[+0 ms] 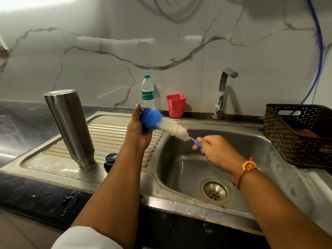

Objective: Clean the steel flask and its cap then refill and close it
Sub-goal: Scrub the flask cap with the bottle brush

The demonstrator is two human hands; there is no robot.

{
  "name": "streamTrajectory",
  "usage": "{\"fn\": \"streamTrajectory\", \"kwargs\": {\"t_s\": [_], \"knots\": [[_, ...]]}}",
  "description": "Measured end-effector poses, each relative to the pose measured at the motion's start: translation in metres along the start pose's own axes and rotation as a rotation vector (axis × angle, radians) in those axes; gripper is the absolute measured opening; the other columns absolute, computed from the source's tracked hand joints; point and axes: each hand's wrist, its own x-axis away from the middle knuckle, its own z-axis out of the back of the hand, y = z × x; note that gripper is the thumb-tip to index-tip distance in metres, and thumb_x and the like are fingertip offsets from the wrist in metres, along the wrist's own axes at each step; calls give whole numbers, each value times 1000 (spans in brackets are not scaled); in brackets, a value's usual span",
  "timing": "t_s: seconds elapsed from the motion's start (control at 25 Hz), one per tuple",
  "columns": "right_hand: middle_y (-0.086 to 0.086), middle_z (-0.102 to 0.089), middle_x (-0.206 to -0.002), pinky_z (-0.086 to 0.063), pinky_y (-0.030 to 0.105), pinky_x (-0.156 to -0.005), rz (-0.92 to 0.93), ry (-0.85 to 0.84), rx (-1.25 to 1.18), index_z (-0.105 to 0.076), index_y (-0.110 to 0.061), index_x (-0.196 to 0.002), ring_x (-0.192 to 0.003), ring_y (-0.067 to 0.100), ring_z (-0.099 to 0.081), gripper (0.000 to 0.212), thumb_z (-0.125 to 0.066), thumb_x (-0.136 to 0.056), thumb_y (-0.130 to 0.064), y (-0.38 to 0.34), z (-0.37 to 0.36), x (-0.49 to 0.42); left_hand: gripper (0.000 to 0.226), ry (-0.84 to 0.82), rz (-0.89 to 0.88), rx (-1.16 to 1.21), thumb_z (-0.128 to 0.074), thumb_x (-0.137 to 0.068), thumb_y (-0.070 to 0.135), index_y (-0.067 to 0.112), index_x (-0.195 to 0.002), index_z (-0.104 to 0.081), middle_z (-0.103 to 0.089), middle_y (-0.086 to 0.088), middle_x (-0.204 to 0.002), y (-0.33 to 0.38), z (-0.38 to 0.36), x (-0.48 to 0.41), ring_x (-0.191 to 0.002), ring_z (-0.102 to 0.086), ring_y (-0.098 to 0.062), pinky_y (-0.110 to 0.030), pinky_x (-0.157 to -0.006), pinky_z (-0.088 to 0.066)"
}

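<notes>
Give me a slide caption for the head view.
The right hand works a bottle brush into the cap in the left hand.

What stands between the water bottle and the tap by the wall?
A red plastic holder, between the water bottle and the tap, seen in the head view.

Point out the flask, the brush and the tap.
flask [72, 126]: head view, middle of its steel side.
brush [172, 127]: head view, on the white bristles.
tap [222, 87]: head view, on the upright neck.

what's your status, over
Left hand grips cap, brush head against it. Right hand holds brush handle. Flask upside down on drainboard. Nothing blocking.
</notes>
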Motion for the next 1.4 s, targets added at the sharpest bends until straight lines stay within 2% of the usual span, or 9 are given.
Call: {"fn": "streamTrajectory", "kwargs": {"t_s": [0.08, 0.2, 0.44, 0.68, 0.88, 1.04, 1.16, 1.28, 1.4], "knots": [[-4, -46, -61, -18, 21, -42, -231, -184, -421, -67, -7, -102, -45, 6, -27, 35, -44, -104, -34, -3, -1, 6, 69, -23, 1, 24, -64, -95, 44, 4, -149, -45, -57, -21, -133, 2, -1, 0, -113, -64, -33, -44, -87, -60], [-5, -47, -61, -14, 19, -41, -267, -272, -499, -63, -4, -111, -44, 4, -25, 33, -53, -100, -34, -4, 0, 10, 80, -20, -3, 24, -73, -87, 44, 6, -151, -43, -56, -18, -134, 2, -3, -1, -114, -63, -32, -44, -89, -58], [-4, -63, -78, -53, 33, -64, 223, 175, 429, -58, -26, -94, -70, 15, -59, 9, -66, -91, -30, 7, 1, 1, 37, 160, 32, 3, -62, -95, 36, 11, -122, -61, -66, -17, -120, 2, -1, -4, -109, -69, -34, -48, -94, -58], [1, -57, -89, -51, 36, -63, 460, 483, 662, -63, -19, -93, -75, 18, -54, 6, -63, -93, -25, 5, 2, -2, 81, 131, 142, -86, -82, -73, 59, 13, -134, -57, -68, -20, -127, -1, 2, -7, -110, -69, -44, -65, -95, -53], [-6, -60, -84, -50, 32, -63, 290, 304, 559, -71, -22, -96, -72, 13, -56, 24, -53, -99, -38, 2, 11, -3, 59, 54, 7, -35, -75, -89, 38, 6, -135, -57, -65, -22, -132, -2, 4, -9, -116, -67, -39, -56, -103, -52], [-6, -63, -71, -36, 15, -44, -47, -122, -133, -73, -14, -95, -51, 3, -46, 27, -53, -101, -31, -4, 7, 7, 78, 21, -31, -26, -82, -80, 39, 7, -144, -53, -67, -14, -124, -1, 3, -9, -116, -65, -32, -54, -104, -51], [-1, -59, -72, -24, 17, -41, -158, -235, -339, -68, -14, -103, -45, 3, -38, 21, -56, -99, -31, -4, 9, 11, 70, 19, -21, 2, -76, -87, 42, 8, -144, -53, -68, -12, -113, -1, -1, -6, -106, -66, -30, -50, -96, -56], [3, -66, -79, -35, 18, -40, -58, -194, -238, -62, -14, -103, -48, 6, -48, 21, -69, -90, -29, -6, 5, 10, 64, 65, -13, 22, -77, -86, 41, 8, -137, -56, -67, -17, -128, 0, -3, -6, -118, -65, -38, -58, -101, -52], [-1, -68, -83, -58, 29, -63, 147, -58, 134, -60, -22, -97, -65, 11, -65, 16, -73, -87, -21, 1, 2, 6, 44, 125, -18, 31, -62, -91, 35, 7, -125, -61, -66, -19, -131, 6, 0, -8, -117, -66, -36, -53, -102, -53]]}}
